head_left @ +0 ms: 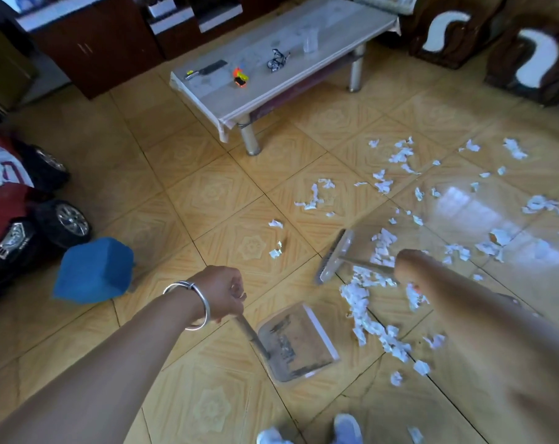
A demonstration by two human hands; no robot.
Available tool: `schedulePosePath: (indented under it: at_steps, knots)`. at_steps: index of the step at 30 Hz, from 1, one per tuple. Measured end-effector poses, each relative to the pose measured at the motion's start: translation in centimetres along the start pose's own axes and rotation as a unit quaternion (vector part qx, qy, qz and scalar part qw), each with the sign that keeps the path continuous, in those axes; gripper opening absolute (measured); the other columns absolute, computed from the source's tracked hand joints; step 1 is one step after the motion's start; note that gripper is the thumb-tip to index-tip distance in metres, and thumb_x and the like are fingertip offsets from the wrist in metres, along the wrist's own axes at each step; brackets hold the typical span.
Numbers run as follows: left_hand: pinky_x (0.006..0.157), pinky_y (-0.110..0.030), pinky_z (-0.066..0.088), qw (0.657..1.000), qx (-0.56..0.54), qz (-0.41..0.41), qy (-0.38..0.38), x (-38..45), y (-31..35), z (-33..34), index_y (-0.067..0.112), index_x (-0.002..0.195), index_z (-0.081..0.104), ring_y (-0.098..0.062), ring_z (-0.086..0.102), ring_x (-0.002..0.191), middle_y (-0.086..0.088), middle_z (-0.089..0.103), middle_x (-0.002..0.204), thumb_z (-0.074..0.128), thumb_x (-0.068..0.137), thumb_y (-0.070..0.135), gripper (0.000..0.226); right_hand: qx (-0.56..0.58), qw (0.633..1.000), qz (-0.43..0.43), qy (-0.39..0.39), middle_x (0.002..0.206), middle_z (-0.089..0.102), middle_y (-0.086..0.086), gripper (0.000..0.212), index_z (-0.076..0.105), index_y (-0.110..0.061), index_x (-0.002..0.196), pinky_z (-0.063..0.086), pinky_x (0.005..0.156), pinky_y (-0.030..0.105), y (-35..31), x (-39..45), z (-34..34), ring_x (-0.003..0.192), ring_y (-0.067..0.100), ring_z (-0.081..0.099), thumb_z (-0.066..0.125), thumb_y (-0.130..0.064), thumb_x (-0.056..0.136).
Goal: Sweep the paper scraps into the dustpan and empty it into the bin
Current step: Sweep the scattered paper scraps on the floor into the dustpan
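1. Head view: tiled floor (pixel 207 193) across the whole scene, glossy at right.
2. Low counter (pixel 336 30) far centre, carrying a cleaver, a glass and small toys.
3. Red toy car (pixel 18 216) at far left edge, blue bin (pixel 94 270) just right of it, tilted on the floor.
4. Dustpan (pixel 299 342) near centre, resting on the floor, open mouth facing right toward the pile; dirt streaks inside.
5. Broom (pixel 334 256) right of centre, head on the floor, far of the dustpan.
6. Paper scraps (pixel 372 318) heaped just right of the dustpan, more scattered far right.
7. Left hand (pixel 222 294), bangle on wrist, grip clenched round the dustpan handle.
8. Right hand (pixel 406 267), grip wrapped round the broom handle, blurred.
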State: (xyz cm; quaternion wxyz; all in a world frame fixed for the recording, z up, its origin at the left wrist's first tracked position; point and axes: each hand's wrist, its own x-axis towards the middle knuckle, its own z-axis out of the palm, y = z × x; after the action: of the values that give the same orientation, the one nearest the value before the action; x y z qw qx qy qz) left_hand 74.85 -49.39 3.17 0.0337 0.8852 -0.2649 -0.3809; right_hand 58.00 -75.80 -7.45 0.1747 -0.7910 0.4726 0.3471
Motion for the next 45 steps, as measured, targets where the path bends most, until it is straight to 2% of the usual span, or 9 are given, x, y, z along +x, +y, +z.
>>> schedulePosePath:
  at_steps: [3, 5, 10, 15, 20, 26, 32, 37, 45]
  knots:
    - [0.064, -0.03, 0.055, 1.0, 0.008, 0.011, 0.006, 1.0, 0.7, -0.8, 0.021, 0.071, 0.053, -0.023, 0.067, 0.072, 0.002, 0.065, 0.101, 0.062, 0.079, 0.01, 0.016, 0.066, 0.998, -0.023, -0.005, 0.072, 0.054, 0.011, 0.008, 0.052, -0.003, 0.088, 0.043, 0.046, 0.024, -2.2, -0.3, -0.8, 0.063, 0.022, 0.062, 0.048, -0.008, 0.093]
    - [0.061, -0.028, 0.054, 1.0, 0.009, 0.017, 0.006, 1.6, 0.9, -1.4, 0.02, 0.074, 0.055, -0.02, 0.062, 0.067, 0.003, 0.065, 0.1, 0.062, 0.079, 0.01, 0.013, 0.099, 0.994, -0.036, -0.004, 0.065, 0.047, 0.009, 0.011, 0.053, 0.0, 0.099, 0.037, 0.036, 0.023, -4.1, -0.5, -0.8, 0.05, 0.019, 0.052, 0.047, -0.007, 0.094]
    - [0.046, -0.02, 0.048, 0.999, 0.008, 0.036, 0.009, 4.8, 0.1, -4.0, 0.018, 0.078, 0.056, -0.017, 0.058, 0.061, 0.003, 0.064, 0.096, 0.064, 0.078, 0.011, 0.01, 0.11, 0.988, -0.105, 0.03, 0.096, 0.055, 0.009, 0.03, 0.053, -0.003, 0.121, 0.05, 0.076, 0.03, -11.7, 0.8, 0.0, 0.096, 0.026, 0.063, 0.046, -0.015, 0.095]
    - [0.053, -0.028, 0.053, 0.998, 0.016, 0.057, 0.011, 8.7, -1.7, -6.6, 0.022, 0.069, 0.053, -0.024, 0.069, 0.07, 0.005, 0.066, 0.092, 0.064, 0.077, 0.012, 0.017, 0.107, 0.986, -0.126, 0.023, 0.121, 0.06, 0.007, 0.032, 0.053, -0.006, 0.125, 0.043, 0.071, 0.026, -19.5, 4.2, 0.7, 0.104, 0.023, 0.062, 0.049, -0.019, 0.096]
    - [0.049, -0.027, 0.05, 0.996, 0.018, 0.082, -0.013, 12.9, -2.7, -9.2, 0.025, 0.068, 0.052, -0.026, 0.073, 0.083, 0.0, 0.07, 0.097, 0.065, 0.073, 0.013, 0.018, 0.101, 0.992, -0.077, 0.016, 0.131, 0.055, 0.006, 0.038, 0.049, -0.008, 0.132, 0.046, 0.089, 0.027, -23.1, 7.3, 0.9, 0.121, 0.023, 0.055, 0.047, -0.013, 0.095]
    - [0.046, -0.02, 0.043, 0.991, 0.059, 0.115, -0.035, 15.3, -1.3, -11.5, 0.016, 0.083, 0.061, -0.018, 0.053, 0.047, 0.003, 0.068, 0.088, 0.065, 0.073, 0.011, 0.011, 0.102, 0.994, 0.005, 0.035, 0.133, 0.053, 0.009, 0.037, 0.048, -0.007, 0.131, 0.046, 0.094, 0.033, -18.6, 8.7, 0.6, 0.123, 0.027, 0.053, 0.043, -0.015, 0.095]
    - [0.045, -0.021, 0.041, 0.98, 0.122, 0.152, -0.039, 15.9, 0.6, -12.7, 0.01, 0.098, 0.062, -0.012, 0.049, 0.042, 0.009, 0.056, 0.077, 0.065, 0.08, 0.014, 0.019, 0.118, 0.99, 0.075, 0.007, 0.123, 0.058, 0.013, 0.035, 0.051, -0.002, 0.126, 0.051, 0.084, 0.035, -14.0, 8.8, 0.4, 0.112, 0.03, 0.061, 0.045, -0.008, 0.092]
    - [0.049, -0.024, 0.043, 0.966, 0.169, 0.188, -0.054, 15.5, 1.8, -13.0, 0.007, 0.099, 0.063, -0.013, 0.048, 0.044, -0.006, 0.068, 0.097, 0.067, 0.081, 0.014, 0.02, 0.148, 0.981, 0.126, 0.005, 0.071, 0.049, 0.005, 0.018, 0.059, -0.007, 0.105, 0.053, 0.074, 0.033, -9.9, 7.3, 0.7, 0.082, 0.028, 0.062, 0.051, -0.01, 0.089]
    - [0.048, -0.025, 0.042, 0.972, 0.12, 0.19, -0.066, 14.9, 4.8, -11.8, 0.014, 0.064, 0.044, -0.016, 0.051, 0.052, -0.001, 0.062, 0.075, 0.059, 0.077, 0.0, 0.024, 0.199, 0.963, 0.181, 0.02, 0.107, 0.058, 0.016, 0.031, 0.058, 0.002, 0.114, 0.055, 0.072, 0.04, -2.9, 2.7, -0.7, 0.094, 0.032, 0.064, 0.057, -0.013, 0.087]
